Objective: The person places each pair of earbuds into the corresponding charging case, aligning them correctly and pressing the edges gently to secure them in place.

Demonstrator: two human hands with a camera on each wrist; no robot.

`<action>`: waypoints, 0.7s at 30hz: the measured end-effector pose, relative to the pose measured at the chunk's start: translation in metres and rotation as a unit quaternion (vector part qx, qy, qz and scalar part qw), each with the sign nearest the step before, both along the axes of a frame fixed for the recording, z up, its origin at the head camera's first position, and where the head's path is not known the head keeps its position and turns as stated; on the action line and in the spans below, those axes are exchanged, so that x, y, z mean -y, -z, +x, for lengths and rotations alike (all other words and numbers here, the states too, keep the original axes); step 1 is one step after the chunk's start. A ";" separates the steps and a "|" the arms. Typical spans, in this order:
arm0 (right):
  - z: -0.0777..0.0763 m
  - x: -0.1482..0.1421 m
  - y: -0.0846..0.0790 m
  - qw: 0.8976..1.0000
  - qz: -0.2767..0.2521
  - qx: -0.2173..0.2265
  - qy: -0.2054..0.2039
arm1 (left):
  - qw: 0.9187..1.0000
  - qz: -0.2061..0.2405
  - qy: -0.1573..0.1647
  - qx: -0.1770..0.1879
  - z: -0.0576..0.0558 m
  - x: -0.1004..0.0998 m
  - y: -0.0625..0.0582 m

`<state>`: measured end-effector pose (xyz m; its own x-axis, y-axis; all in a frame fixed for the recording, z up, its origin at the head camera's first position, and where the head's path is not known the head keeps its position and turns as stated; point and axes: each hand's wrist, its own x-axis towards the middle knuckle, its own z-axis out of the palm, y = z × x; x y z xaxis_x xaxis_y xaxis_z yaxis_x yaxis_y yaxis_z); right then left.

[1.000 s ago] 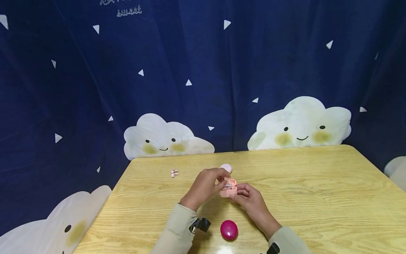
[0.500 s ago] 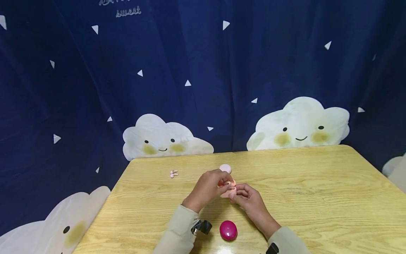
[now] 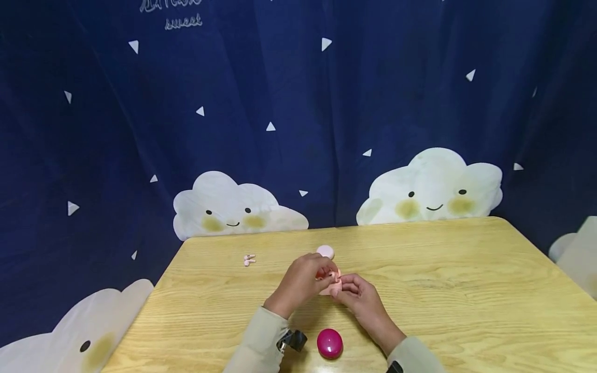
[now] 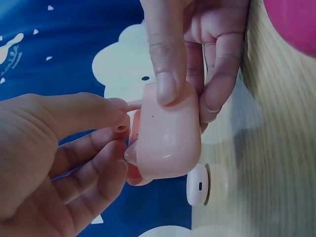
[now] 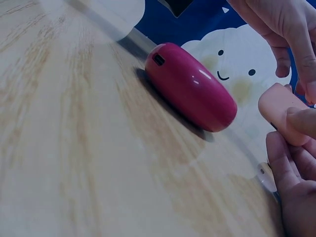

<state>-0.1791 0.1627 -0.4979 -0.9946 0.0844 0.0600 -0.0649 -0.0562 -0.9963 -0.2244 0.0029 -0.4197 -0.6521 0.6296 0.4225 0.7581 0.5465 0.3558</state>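
Note:
My right hand (image 3: pixel 366 303) holds a small peach-pink earbud case (image 4: pixel 168 138), its thumb pressed on the front and its fingers behind. The case's lid (image 4: pixel 138 180) stands open. Between thumb and fingers my left hand (image 3: pixel 298 282) pinches a pink earbud (image 4: pixel 123 122) at the case's mouth. The stem of this earbud points toward the case; how far it reaches in is hidden. Another pink bulge, apparently a second earbud (image 4: pixel 131 154), shows in the mouth beside it. In the right wrist view the case (image 5: pixel 281 111) hides most of the left fingertips' work.
A glossy magenta rounded case (image 3: pixel 329 343) lies on the wooden table (image 3: pixel 448 290) between my forearms. Beyond my left hand lies a pale pink round case (image 3: pixel 325 252). Two pale earbuds (image 3: pixel 249 260) lie farther left. A dark blue curtain (image 3: pixel 261 72) hangs behind the table.
My left fingers have shifted slightly over the case's mouth, and the pinched earbud now shows more clearly there. The right hand keeps its hold on the case. The head view has tilted slightly.

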 end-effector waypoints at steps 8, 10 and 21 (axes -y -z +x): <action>0.001 0.000 -0.001 1.000 -0.008 0.001 -0.010 | 1.000 -0.007 -0.011 0.019 0.000 -0.002 0.002; 0.001 0.000 -0.001 1.000 -0.008 0.001 -0.011 | 1.000 -0.006 -0.008 0.013 0.000 -0.003 0.002; -0.001 -0.001 -0.001 1.000 0.006 0.007 -0.008 | 1.000 -0.012 0.002 -0.017 0.000 -0.001 0.003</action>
<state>-0.1797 0.1637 -0.4968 -0.9966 0.0682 0.0467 -0.0499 -0.0457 -0.9977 -0.2247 0.0043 -0.4222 -0.6354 0.6419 0.4293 0.7715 0.5516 0.3171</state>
